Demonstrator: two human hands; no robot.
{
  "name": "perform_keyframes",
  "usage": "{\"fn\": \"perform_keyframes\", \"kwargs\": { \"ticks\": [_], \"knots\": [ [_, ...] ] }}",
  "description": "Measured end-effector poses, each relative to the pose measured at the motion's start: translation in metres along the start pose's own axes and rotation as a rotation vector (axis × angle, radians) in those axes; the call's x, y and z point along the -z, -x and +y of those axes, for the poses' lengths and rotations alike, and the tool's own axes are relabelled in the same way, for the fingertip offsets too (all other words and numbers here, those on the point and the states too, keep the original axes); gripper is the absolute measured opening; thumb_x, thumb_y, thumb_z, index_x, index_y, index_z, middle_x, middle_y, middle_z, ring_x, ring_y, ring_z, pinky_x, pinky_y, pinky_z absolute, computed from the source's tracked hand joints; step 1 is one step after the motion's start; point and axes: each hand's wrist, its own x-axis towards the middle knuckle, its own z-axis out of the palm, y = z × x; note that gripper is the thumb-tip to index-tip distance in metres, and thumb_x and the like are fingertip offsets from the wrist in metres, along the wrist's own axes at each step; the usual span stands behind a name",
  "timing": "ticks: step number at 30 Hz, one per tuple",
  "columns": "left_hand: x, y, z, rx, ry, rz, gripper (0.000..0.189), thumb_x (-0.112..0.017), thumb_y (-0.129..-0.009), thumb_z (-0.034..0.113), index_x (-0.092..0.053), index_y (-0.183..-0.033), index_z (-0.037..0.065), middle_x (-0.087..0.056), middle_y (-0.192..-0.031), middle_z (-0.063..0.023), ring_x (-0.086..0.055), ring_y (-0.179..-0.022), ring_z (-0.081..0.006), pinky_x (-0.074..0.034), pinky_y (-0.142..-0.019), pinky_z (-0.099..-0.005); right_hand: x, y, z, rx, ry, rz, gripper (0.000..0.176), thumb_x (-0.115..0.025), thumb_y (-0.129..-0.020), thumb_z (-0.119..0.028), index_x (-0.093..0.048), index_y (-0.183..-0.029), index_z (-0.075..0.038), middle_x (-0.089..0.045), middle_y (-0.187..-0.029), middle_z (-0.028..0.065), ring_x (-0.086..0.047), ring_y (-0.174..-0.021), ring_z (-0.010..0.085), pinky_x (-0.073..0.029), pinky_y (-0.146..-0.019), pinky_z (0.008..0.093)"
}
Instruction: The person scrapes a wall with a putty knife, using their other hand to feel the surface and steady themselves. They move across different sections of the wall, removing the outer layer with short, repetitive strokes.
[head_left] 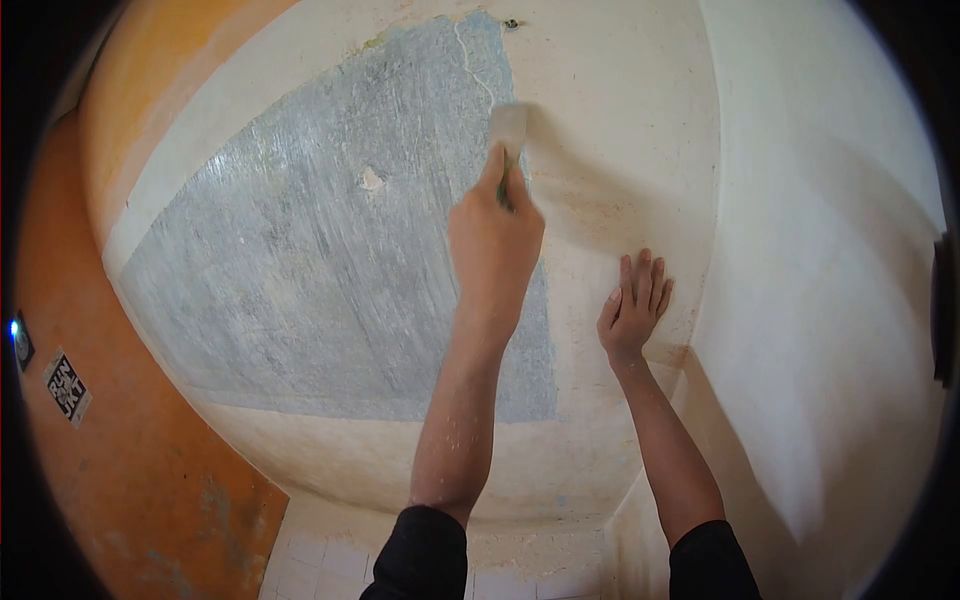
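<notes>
Currently | left hand (497,240) pinches scraper (509,128) at right edge of streaky grey-blue patch (330,290), wall contact hard to judge | right hand (634,318), fingers slightly spread, rests against cream wall (610,110) | pale chip (372,178) within patch | orange wall (110,490) leftward bears black-and-white sticker (66,388) | white tiles (312,560) low down

Orange wall (145,430), white wall (800,230), pale tiles (312,560)

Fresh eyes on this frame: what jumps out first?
The big grey patch on the cream wall, left of centre. Next, the left hand holding a scraper at the patch's right edge, then the orange wall at lower left with its black-and-white sticker.
</notes>
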Motion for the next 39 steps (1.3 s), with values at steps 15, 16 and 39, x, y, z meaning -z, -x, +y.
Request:
{"fn": "perform_keyframes", "kwargs": {
  "ticks": [15, 16, 39],
  "knots": [
    [0.0, -0.003, -0.002, -0.036, 0.069, 0.029, 0.038, -0.054, -0.099, 0.017, -0.061, -0.131, -0.002, -0.072, -0.085, -0.0228, -0.069, -0.069, -0.0214, -0.052, -0.065, -0.0344, 0.0, -0.001, -0.001, -0.001, 0.01, -0.001, 0.046, -0.038, -0.1, -0.024, -0.056, -0.141, -0.013, -0.041, -0.155, 0.0128, -0.032, -0.146, 0.0347, -0.013, -0.121, 0.0535],
    [0.0, -0.01, 0.004, -0.076, 0.049, 0.052, 0.038, -0.054, -0.099, 0.017, -0.062, -0.131, -0.002, -0.071, -0.085, -0.0226, -0.069, -0.069, -0.0212, -0.052, -0.065, -0.0344, 0.001, 0.001, -0.001, -0.001, 0.006, -0.009, 0.046, -0.038, -0.1, -0.023, -0.056, -0.141, -0.013, -0.041, -0.155, 0.0127, -0.032, -0.146, 0.0347, -0.013, -0.121, 0.0536],
    [-0.001, -0.02, 0.011, -0.105, 0.0, 0.08, 0.04, -0.052, -0.099, 0.019, -0.06, -0.131, -0.004, -0.071, -0.098, -0.0275, -0.072, -0.08, -0.0296, -0.053, -0.068, -0.0388, -0.001, 0.001, 0.001, 0.008, -0.005, 0.008, 0.046, -0.039, -0.1, -0.023, -0.056, -0.142, -0.013, -0.041, -0.155, 0.0129, -0.032, -0.146, 0.0343, -0.014, -0.12, 0.0551]
  ]
}}
